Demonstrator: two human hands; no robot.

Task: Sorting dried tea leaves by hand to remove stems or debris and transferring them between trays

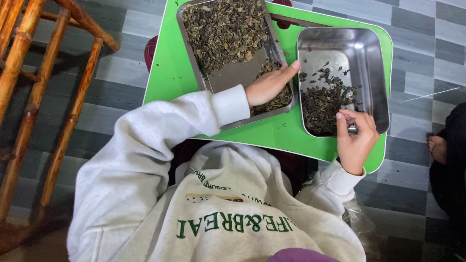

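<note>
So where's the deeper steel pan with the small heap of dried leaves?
In the head view, the deeper steel pan sits on the right side of the green table, beside the shallow tray of leaves. The right hand reaches into its near edge.

Left arm: sleeved in pale grey, it runs from the lower left of the frame up toward the centre, bent at the elbow, its ribbed cuff ending at the wrist just left of centre.
Left hand (268, 86): centre of the frame, laid flat, back of the hand up, fingers (290, 67) together and stretched toward the upper right, thumb hidden.
Right arm: only the forearm's end and cuff show, at lower right of centre, pointing up the frame.
Right hand (356, 137): right of centre, back toward the camera, fingers (345, 115) curled inward and pinched together at the tips, pointing to the upper left.
</note>
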